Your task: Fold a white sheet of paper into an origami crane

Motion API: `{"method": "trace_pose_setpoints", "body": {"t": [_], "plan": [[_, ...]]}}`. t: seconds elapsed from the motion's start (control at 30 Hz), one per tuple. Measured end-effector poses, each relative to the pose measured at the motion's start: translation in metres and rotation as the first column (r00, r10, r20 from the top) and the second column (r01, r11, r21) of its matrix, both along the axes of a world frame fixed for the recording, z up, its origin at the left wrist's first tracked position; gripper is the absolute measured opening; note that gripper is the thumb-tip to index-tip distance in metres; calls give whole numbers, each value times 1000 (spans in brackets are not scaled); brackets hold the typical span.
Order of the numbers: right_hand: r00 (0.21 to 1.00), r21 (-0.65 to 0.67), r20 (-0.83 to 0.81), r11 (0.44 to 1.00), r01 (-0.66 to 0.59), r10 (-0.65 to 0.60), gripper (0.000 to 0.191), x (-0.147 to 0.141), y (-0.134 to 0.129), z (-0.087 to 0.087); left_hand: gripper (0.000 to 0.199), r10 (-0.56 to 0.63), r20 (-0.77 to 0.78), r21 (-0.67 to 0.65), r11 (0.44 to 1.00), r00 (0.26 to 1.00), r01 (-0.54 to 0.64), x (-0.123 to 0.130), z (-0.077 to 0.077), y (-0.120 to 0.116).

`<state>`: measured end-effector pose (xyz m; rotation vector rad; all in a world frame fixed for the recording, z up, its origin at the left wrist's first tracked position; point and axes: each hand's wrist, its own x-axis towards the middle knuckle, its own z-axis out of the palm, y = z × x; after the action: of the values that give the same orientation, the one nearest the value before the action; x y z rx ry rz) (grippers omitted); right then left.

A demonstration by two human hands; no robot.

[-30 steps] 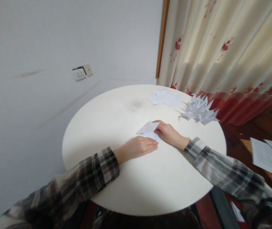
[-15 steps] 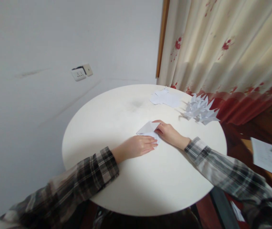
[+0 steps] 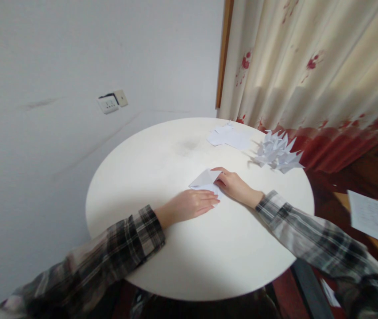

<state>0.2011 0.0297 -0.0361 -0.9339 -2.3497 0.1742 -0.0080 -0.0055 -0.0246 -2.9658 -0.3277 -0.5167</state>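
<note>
A partly folded piece of white paper (image 3: 205, 179) lies on the round white table (image 3: 125, 177), near its middle. My left hand (image 3: 195, 204) rests flat across the paper's near part, fingers stretched out and pressing it down. At the paper's right side, my right hand (image 3: 233, 184) is closed, thumb and fingers pinching a raised flap. The near edge of the paper is mostly hidden under my left fingers.
Flat white paper pieces (image 3: 230, 136) lie at the table's far side. Beside them at the right is a pile of folded paper cranes (image 3: 277, 153). A patterned curtain (image 3: 291, 66) hangs behind. Printed sheets (image 3: 371, 215) lie on a wooden surface at right.
My left fingers have shifted very slightly on the paper. My right hand keeps its pinch on the flap, and the view has moved a little.
</note>
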Motion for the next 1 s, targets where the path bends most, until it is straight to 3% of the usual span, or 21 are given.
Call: {"method": "trace_pose_setpoints", "body": {"t": [0.5, 0.87, 1.0], "plan": [[1000, 4, -10, 1000, -7, 7, 21, 0, 0, 1, 28, -32, -38, 14, 999, 999, 32, -1, 5, 0], [1000, -2, 2, 1000, 2, -2, 23, 1, 0, 1, 27, -3, 23, -148, 989, 1000, 6, -3, 6, -2], [1000, -12, -1, 1000, -12, 12, 22, 2, -1, 2, 31, 57, 55, -245, 969, 997, -42, -1, 7, -3]]}}
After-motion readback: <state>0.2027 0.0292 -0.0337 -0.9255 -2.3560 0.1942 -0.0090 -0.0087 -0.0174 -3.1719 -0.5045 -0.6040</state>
